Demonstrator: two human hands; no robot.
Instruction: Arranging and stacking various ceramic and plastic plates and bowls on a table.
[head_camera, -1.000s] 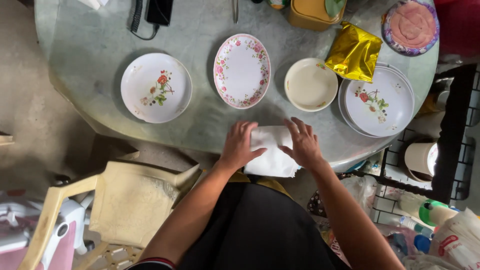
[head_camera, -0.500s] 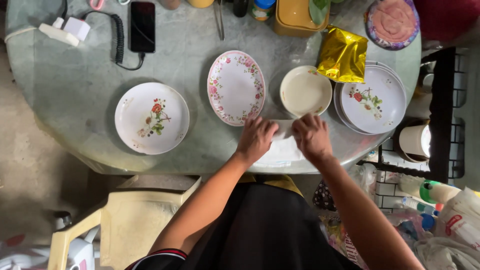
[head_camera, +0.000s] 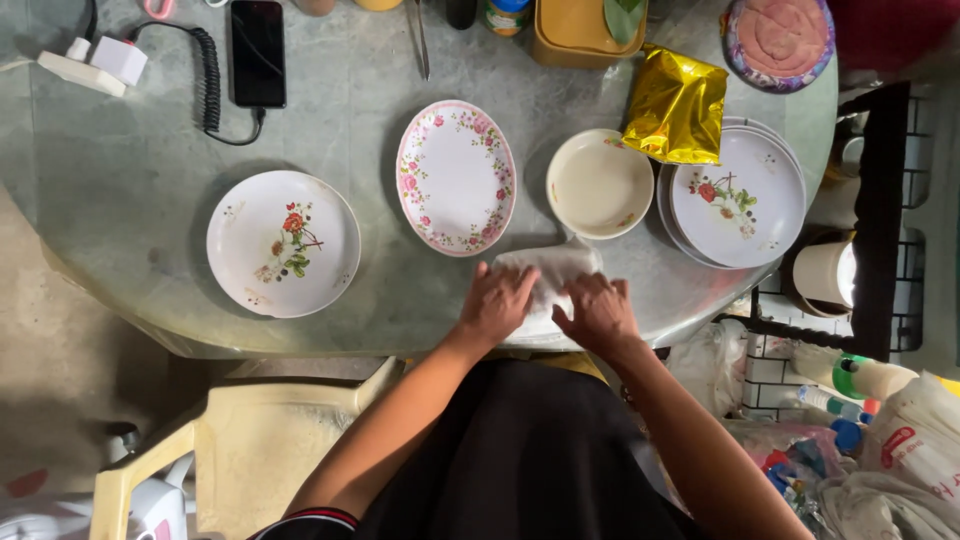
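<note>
Cloth, white, folded, lies on tabletop near front edge, just below oval plate and bowl. Left hand presses flat on cloth, fingers spread. Right hand also flat on cloth, not gripping.

White folded cloth under left hand and right hand at the round grey stone table edge, oval pink-flowered plate just beyond left hand, cream bowl beyond right hand, stacked round flowered plates further right, gold foil pouch overlapping them, single round flowered plate well left.
</note>
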